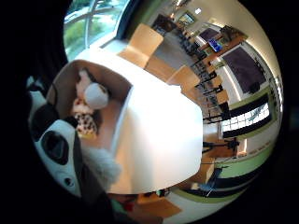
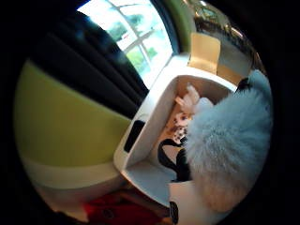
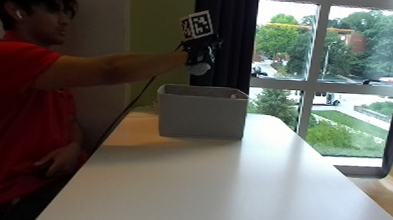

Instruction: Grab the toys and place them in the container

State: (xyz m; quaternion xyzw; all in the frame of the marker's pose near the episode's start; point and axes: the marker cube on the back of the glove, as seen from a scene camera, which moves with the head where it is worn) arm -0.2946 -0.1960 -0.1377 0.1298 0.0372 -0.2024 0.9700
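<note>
Holding a fluffy white toy (image 3: 200, 68) above the grey fabric container (image 3: 201, 111), gloved right hand (image 3: 199, 51) grasping it, white table (image 3: 233, 181), big window (image 3: 325, 65) behind.

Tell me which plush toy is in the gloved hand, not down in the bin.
The fluffy white one, held by the right hand above the grey container. The other toys, a spotted one and a pale pinkish one, lie inside the container.

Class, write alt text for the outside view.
A person's gloved right hand holds a fluffy white toy above a grey fabric container on a white table, beside a large window.
</note>
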